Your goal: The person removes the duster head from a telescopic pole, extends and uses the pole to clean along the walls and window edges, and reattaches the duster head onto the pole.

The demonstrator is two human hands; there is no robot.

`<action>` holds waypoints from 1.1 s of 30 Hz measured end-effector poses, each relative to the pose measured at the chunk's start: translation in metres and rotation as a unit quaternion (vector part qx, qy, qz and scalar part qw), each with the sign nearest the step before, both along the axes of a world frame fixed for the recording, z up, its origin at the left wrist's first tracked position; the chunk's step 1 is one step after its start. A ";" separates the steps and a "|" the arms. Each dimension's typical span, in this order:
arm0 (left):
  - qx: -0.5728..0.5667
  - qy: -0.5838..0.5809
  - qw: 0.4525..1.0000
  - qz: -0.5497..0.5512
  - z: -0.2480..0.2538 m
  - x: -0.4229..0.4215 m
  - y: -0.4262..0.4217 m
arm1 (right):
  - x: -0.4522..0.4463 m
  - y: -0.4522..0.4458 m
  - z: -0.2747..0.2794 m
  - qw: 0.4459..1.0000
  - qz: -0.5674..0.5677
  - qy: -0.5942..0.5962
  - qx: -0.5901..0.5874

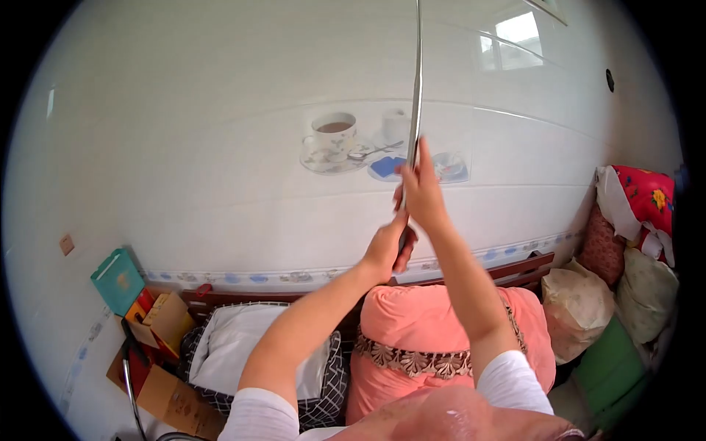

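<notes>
A long, thin silvery metal pole (pixel 418 81) stands nearly upright before me and runs out of the top of the view. Its lower part looks darker, like a grip. My left hand (pixel 390 248) is closed round this lower end. Higher up the pole, my right hand (pixel 424 189) also grips it, with the index finger stretched along the shaft. Behind both hands is a white tiled wall (pixel 220 176) with a printed teacup picture (pixel 334 136). Whatever the pole's far end touches is out of view.
Below my arms lie a coral-pink bundle (pixel 415 316) and white folded bedding (pixel 243 338) on a black checked piece. Cardboard boxes (pixel 173 397) and a teal box (pixel 118 281) stand at left. Stuffed bags (pixel 577 305) and a red flowered bundle (pixel 647 195) are piled at right.
</notes>
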State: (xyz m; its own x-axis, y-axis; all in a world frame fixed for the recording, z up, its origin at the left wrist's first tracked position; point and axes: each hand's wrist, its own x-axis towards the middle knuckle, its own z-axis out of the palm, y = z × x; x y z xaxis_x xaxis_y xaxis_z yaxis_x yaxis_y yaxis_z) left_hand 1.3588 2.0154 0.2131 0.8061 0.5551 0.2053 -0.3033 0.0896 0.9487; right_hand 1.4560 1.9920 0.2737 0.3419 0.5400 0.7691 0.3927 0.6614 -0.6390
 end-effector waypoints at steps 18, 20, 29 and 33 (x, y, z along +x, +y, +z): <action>-0.048 -0.109 0.992 0.032 0.110 0.007 0.078 | 0.001 0.102 0.157 0.992 -0.066 -0.100 -0.033; -0.050 -0.115 0.991 0.049 0.104 -0.012 0.090 | -0.018 0.117 0.154 0.991 -0.065 -0.107 -0.036; -0.081 -0.157 0.978 0.115 0.083 -0.091 0.133 | -0.118 0.171 0.141 0.973 -0.039 -0.209 -0.094; -0.077 -0.154 0.978 0.120 0.077 -0.105 0.143 | -0.133 0.181 0.137 0.971 -0.026 -0.217 -0.098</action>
State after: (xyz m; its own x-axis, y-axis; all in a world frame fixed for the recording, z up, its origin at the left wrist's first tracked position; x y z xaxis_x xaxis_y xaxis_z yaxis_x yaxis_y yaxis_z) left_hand 1.2537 2.1587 0.2904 0.5609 0.7645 0.3178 -0.6029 0.1141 0.7896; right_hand 1.3233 2.1727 0.4102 0.0401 0.6808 0.7314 0.6828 0.5157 -0.5175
